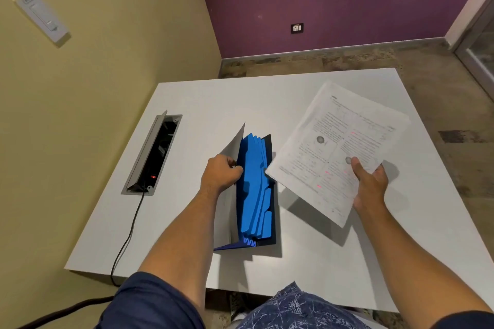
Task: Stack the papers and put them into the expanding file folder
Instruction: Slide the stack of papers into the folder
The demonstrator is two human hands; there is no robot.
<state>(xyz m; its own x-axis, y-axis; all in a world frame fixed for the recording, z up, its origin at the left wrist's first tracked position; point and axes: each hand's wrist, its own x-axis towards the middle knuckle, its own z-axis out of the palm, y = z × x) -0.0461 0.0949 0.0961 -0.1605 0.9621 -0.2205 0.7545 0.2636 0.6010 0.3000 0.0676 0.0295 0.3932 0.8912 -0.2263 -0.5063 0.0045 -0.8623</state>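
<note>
A blue expanding file folder (255,189) stands open on the white table (203,104), its tabbed dividers fanned upward. My left hand (220,172) grips the folder's left side, holding a grey flap away from the dividers. My right hand (370,181) holds a stack of printed papers (339,147) by its lower right edge, lifted above the table just right of the folder. The stack's lower left corner hangs over the folder's right edge.
A recessed power socket box (153,153) with its lid up sits in the table at the left, a black cable (128,235) running from it over the near edge. A yellow wall borders the table's left side. Bare table surface lies beyond and right of the papers.
</note>
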